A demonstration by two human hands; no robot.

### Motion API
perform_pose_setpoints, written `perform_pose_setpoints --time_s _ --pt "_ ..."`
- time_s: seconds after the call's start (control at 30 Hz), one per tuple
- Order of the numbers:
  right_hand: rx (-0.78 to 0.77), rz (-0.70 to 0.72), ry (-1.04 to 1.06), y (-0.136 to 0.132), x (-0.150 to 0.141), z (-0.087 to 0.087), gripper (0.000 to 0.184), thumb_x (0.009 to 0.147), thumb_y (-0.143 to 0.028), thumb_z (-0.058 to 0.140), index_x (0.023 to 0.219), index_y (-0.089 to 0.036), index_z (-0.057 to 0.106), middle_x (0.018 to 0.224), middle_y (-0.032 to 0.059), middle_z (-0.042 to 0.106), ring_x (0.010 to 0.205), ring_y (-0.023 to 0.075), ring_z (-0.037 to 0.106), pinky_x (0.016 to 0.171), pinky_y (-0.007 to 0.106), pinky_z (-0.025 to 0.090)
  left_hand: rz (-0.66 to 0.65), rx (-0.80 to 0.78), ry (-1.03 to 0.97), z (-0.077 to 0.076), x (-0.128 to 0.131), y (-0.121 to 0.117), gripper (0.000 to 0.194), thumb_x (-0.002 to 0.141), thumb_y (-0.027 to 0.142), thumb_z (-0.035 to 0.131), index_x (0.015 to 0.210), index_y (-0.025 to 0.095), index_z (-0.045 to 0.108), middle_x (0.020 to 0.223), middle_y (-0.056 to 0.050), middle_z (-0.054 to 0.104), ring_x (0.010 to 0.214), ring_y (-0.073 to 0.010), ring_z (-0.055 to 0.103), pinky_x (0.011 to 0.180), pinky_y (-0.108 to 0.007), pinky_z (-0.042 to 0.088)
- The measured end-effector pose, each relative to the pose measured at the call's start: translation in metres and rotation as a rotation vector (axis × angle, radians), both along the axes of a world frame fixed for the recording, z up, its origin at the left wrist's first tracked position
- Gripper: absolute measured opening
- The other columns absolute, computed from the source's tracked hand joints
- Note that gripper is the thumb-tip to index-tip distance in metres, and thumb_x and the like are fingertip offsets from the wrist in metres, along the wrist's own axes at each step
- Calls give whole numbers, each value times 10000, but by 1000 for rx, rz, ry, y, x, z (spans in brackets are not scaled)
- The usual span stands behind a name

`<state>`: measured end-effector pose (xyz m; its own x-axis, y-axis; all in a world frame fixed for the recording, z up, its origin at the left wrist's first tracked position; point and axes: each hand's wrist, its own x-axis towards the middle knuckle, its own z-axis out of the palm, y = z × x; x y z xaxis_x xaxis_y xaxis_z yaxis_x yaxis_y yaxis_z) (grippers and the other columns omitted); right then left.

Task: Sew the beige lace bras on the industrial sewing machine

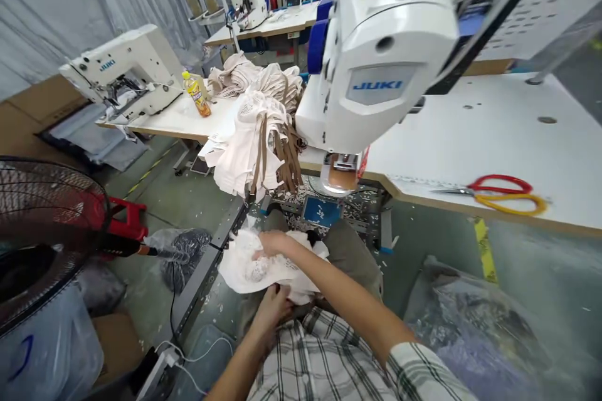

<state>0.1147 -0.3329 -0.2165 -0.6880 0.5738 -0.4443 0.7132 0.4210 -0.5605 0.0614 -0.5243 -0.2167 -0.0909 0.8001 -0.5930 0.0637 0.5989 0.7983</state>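
Note:
A white garment piece (249, 269) with a lace-like patterned patch lies bunched across my lap. My left hand (275, 306) is closed on its near edge, thumb and finger together. From the right, my right hand (273, 243) reaches over the cloth, its fingers bent down onto the fabric and partly hidden. Beyond my knees, a heap of similar white pieces with brown straps (256, 150) hangs over the table edge. To the right of that heap stands the large white sewing machine head (380, 75), with its needle area above my knees.
Red-and-yellow scissors (508, 193) lie on the white tabletop (508, 131) at the right. A yellow-labelled bottle (196, 94) stands by another sewing machine (125, 72). A fan (47, 232) is close on the left. Plastic bags (470, 326) lie on the floor at right.

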Motion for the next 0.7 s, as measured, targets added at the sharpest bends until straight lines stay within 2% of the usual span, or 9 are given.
perform_pose_setpoints --time_s 0.07,0.1,0.17,0.23,0.33,0.47,0.57,0.63,0.7 --pt "93 -84 14 -15 18 -11 772 712 -606 757 1238 -63 605 1219 288 650 1118 430 627 924 488 473 -122 91 184 14 -22 -3 367 724 515 708 860 174 703 734 -83 699 721 -252 659 732 -361 523" --pt "131 -109 33 -22 28 -15 754 740 -614 726 1253 -77 592 1235 277 644 1139 424 616 941 489 459 -157 158 290 22 -35 2 323 733 498 699 800 182 684 719 -72 674 749 -250 637 764 -358 501" --pt "179 -134 75 -36 48 -21 714 769 -634 682 1236 -101 598 1222 244 657 1129 400 620 944 463 454 -184 305 499 31 -56 23 291 788 485 634 816 196 644 836 -79 653 904 -262 595 864 -365 448" --pt "200 -150 114 -50 64 -26 683 784 -661 647 1186 -109 622 1184 216 677 1104 374 629 931 422 460 -225 421 659 31 -68 50 287 774 480 641 804 198 596 899 -88 615 990 -282 551 916 -383 404" --pt "229 -195 166 -67 79 -34 702 806 -676 615 1238 -123 591 1238 186 659 1155 348 603 956 384 447 -322 523 807 15 -71 78 327 714 488 684 710 202 525 816 -75 557 915 -285 540 883 -395 397" --pt "253 -258 204 -70 82 -42 742 778 -680 650 1269 -129 567 1260 170 652 1153 336 605 954 363 448 -307 594 976 -3 -78 72 352 815 538 573 804 188 528 880 -104 545 916 -293 525 810 -387 392" --pt "252 -278 221 -60 78 -42 705 759 -695 661 1140 -102 636 1158 190 688 1066 341 641 901 367 474 -399 617 1002 -7 -93 60 356 861 510 520 666 215 480 711 -56 512 725 -237 520 668 -323 356" --pt "250 -283 233 -55 73 -38 731 732 -718 671 1084 -78 660 1089 211 702 1007 357 658 881 396 485 -478 630 986 -7 -100 57 388 892 451 472 579 226 427 589 -27 453 582 -191 458 592 -301 299" --pt "265 -296 261 -54 69 -31 815 713 -737 675 1161 -58 639 1154 240 677 1057 384 637 927 440 469 -489 640 987 -3 -103 56 403 918 408 423 558 228 403 542 -16 415 519 -171 402 563 -300 260"
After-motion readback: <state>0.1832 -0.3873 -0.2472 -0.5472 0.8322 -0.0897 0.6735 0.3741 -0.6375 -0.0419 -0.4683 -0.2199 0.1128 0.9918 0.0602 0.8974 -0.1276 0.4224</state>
